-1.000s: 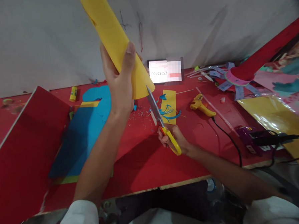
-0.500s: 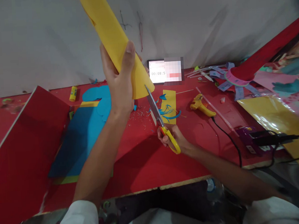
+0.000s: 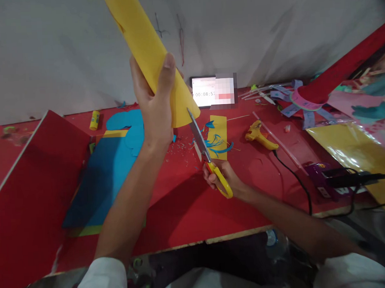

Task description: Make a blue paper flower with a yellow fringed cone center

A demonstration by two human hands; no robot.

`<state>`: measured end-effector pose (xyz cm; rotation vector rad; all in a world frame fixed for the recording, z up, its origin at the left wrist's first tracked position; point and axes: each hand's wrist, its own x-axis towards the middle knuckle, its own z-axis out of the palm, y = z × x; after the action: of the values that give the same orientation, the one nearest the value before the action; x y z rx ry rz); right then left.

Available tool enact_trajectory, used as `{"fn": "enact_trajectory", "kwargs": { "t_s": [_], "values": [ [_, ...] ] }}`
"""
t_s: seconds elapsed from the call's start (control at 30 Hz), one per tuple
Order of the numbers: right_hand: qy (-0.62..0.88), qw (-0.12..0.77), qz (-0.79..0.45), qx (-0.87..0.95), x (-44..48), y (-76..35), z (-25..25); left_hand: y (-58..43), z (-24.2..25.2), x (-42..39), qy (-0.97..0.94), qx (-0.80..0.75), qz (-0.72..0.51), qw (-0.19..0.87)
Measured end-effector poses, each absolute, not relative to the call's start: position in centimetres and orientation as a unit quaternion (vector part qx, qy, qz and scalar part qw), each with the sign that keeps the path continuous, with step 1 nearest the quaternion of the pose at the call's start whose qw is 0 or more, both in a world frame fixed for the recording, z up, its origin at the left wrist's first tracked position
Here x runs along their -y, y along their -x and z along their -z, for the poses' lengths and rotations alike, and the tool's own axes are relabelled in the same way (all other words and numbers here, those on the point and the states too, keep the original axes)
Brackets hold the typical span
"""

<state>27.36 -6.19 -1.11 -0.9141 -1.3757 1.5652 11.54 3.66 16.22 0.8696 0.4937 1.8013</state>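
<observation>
My left hand [image 3: 153, 107] is raised above the red table [image 3: 183, 204], fingers wrapped round a rolled yellow paper sheet [image 3: 147, 47] that slants up to the left. My right hand [image 3: 225, 179] grips yellow-handled scissors [image 3: 207, 154]; their blades point up and meet the lower right edge of the yellow roll. Behind the scissors lies a small yellow paper piece [image 3: 218, 136] with thin blue curled strips on it.
Blue paper sheets [image 3: 106, 174] and a tilted red board [image 3: 30, 191] lie at the left. A glue stick [image 3: 94, 120], a phone showing a timer [image 3: 213, 91], a yellow glue gun [image 3: 259, 136] with a black cord, a purple power strip [image 3: 326, 180] and paper scraps fill the right side.
Almost nothing moves; the yellow roll and left hand shift very slightly right, and the scissor blades stay at the roll's lower edge.
</observation>
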Motion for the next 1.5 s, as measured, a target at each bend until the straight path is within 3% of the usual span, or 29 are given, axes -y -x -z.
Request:
{"fn": "enact_trajectory", "kwargs": {
  "t_s": [0.13,0.37,0.93,1.5],
  "values": [
    [0.359,0.417,-0.638,0.538,6.3,-27.4,0.7,-11.0,-16.1,-4.2,-0.47,-0.212,-0.74,0.432],
    [0.35,0.41,-0.652,0.533,6.5,-27.1,-1.4,-9.8,-15.6,-5.3,-0.53,-0.136,-0.683,0.484],
    [0.346,0.399,-0.585,0.616,6.4,-27.5,-0.4,-10.8,-16.4,-4.9,-0.446,-0.164,-0.734,0.485],
    [0.356,0.398,-0.591,0.605,6.4,-27.6,-0.1,-11.5,-15.6,-4.3,-0.479,-0.202,-0.745,0.419]
  ]
}}
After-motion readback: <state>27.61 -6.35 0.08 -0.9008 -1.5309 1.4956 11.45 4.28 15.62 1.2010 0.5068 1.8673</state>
